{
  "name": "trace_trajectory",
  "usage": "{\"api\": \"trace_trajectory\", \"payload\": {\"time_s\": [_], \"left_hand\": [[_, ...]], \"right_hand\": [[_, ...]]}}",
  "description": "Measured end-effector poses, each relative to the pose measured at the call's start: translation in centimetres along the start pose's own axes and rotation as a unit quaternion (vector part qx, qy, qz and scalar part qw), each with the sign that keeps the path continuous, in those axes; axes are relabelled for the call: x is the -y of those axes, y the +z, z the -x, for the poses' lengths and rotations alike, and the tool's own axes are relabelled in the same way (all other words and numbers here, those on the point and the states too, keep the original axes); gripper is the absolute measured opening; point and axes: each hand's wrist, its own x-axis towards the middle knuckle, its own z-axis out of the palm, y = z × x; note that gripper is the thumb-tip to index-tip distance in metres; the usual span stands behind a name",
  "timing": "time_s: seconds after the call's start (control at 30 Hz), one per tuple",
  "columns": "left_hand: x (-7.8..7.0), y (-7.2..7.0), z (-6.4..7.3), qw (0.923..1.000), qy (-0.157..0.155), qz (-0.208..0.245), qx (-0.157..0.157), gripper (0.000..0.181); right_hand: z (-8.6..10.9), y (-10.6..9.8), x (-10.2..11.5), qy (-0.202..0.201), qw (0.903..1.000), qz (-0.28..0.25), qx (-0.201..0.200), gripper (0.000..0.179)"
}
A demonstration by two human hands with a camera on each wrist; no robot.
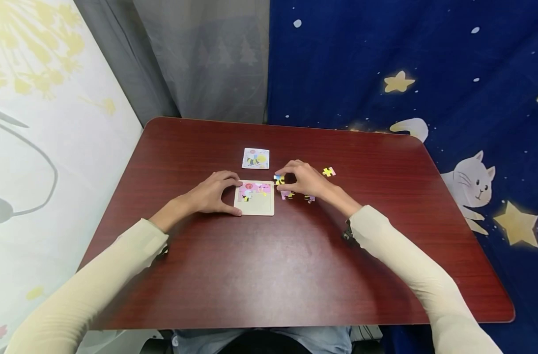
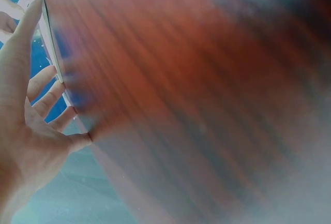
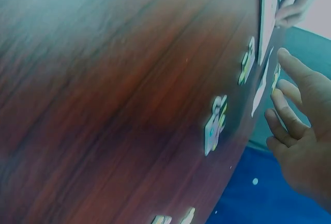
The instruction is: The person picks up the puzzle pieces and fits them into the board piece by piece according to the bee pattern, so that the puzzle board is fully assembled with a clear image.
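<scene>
My left hand (image 1: 213, 193) grips the left side of a small square puzzle board (image 1: 257, 210), thumb at the near corner and fingers at the far one. Pink picture pieces fill the board's upper part; pale base shows below. By the board's upper right edge, my right hand (image 1: 305, 178) pinches a blue, yellow and black jigsaw piece (image 1: 279, 180) between thumb and fingertips. In the right wrist view that piece (image 3: 276, 76) appears edge-on between the thumb and fingers. Under the right hand lie a pink and yellow piece (image 1: 287, 195) and another loose piece (image 1: 310, 198).
A square picture card (image 1: 256, 159) with a bee lies beyond the board. One yellow piece (image 1: 328, 171) is farther right, past the right hand. All rest on a reddish-brown table (image 1: 269, 275), with a grey curtain (image 1: 207, 59) and a blue curtain (image 1: 339, 59) behind its far edge.
</scene>
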Motion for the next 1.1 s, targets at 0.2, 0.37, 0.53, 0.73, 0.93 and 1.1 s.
{"api": "trace_trajectory", "payload": {"time_s": [0.2,0.37,0.53,0.73,0.93,1.1], "left_hand": [[-0.1,-0.1,-0.1,1.0,0.003,-0.002,0.001,0.092],[-0.2,-0.1,0.0,1.0,-0.001,0.0,0.005,0.092],[-0.3,-0.2,0.1,1.0,-0.005,0.002,0.005,0.09],[-0.4,-0.3,0.1,1.0,-0.001,-0.003,-0.002,0.089],[-0.4,-0.3,0.1,1.0,0.001,-0.002,0.003,0.091],[-0.4,-0.3,0.0,1.0,0.0,-0.001,0.004,0.091]], "right_hand": [[-0.5,0.7,0.9,-0.006,0.9999,-0.007,0.009,0.045],[-0.8,1.3,1.7,-0.01,0.9998,-0.009,0.016,0.044],[-1.3,2.0,2.5,-0.024,0.9994,-0.006,0.023,0.043],[-1.8,2.9,3.6,-0.039,0.9988,0.001,0.028,0.04],[-2.1,3.8,4.3,-0.042,0.9987,0.001,0.029,0.038],[-2.2,4.4,4.4,-0.034,0.999,0.009,0.029,0.036]]}}
